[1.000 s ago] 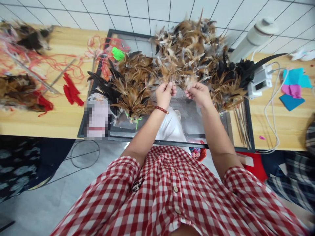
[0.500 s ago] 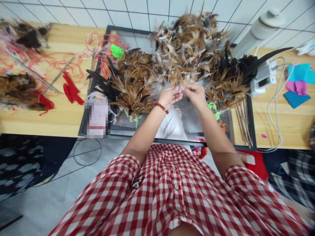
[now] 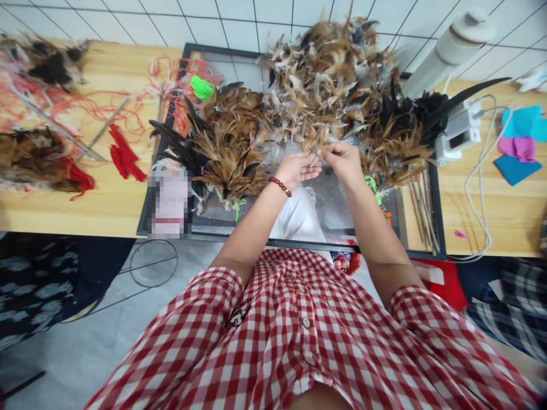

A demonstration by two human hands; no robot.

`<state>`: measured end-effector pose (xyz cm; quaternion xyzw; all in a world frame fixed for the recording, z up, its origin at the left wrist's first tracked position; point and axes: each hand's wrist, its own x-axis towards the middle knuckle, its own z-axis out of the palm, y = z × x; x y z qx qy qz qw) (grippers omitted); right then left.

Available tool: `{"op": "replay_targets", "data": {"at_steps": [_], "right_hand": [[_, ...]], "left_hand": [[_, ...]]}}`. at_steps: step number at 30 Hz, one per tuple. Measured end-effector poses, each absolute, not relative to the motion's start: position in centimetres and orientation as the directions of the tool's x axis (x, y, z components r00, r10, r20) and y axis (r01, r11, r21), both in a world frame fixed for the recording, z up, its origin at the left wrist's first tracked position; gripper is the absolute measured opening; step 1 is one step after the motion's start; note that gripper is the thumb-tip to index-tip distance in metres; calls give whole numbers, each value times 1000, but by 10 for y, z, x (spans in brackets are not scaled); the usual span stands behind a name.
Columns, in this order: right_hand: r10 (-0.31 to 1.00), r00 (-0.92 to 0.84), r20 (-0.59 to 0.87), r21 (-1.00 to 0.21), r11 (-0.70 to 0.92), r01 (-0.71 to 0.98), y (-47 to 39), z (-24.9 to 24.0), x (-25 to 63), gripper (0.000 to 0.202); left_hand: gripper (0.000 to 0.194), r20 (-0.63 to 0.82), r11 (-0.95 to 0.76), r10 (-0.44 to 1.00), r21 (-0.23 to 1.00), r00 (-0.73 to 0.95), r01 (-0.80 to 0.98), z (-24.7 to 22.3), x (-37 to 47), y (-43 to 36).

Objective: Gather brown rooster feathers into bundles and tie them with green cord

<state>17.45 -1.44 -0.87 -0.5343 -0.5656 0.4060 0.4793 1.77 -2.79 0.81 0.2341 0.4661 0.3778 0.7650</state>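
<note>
My left hand (image 3: 297,169), with a beaded bracelet (image 3: 280,186) at its wrist, pinches a small feather between thumb and forefinger; its other fingers are loosely curled. Against it, my right hand (image 3: 344,162) is closed in a pinch on the same feather, whose brown tip blends into what lies behind. Just beyond both hands rises a large heap of loose brown and pale feathers (image 3: 316,97). To the left lie brown feather bundles (image 3: 231,154) tied with bright green yarn. More brown and black feathers (image 3: 395,142) lie right of my right hand.
A black-framed glass panel (image 3: 337,222) lies under the work. Thin sticks (image 3: 423,213) rest at its right edge, near a white charger (image 3: 459,136) with cables. A tall white bottle (image 3: 448,54) stands behind. Red yarn (image 3: 123,154) lies left; people sit on both sides.
Both hands have shifted slightly, the right one a little to the right. A brown feather tip shows more plainly at the fingertips. The heaps have stayed put.
</note>
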Motion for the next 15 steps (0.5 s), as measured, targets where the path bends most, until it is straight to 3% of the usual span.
{"op": "replay_targets", "data": {"at_steps": [7, 9, 12, 15], "right_hand": [[989, -17, 148, -943, 147, 299, -13, -15, 181, 43], [980, -84, 182, -896, 200, 396, -14, -15, 183, 58], [948, -194, 252, -731, 318, 604, -16, -13, 184, 93], [928, -237, 289, -602, 368, 708, -18, -15, 184, 94]], "left_hand": [[19, -503, 595, 801, 729, 325, -338, 4, 14, -25], [17, -503, 566, 824, 723, 261, -396, 6, 14, -25], [12, -512, 545, 835, 714, 203, -441, 9, 15, -26], [13, -514, 549, 832, 705, 209, -449, 10, 16, -27]]}}
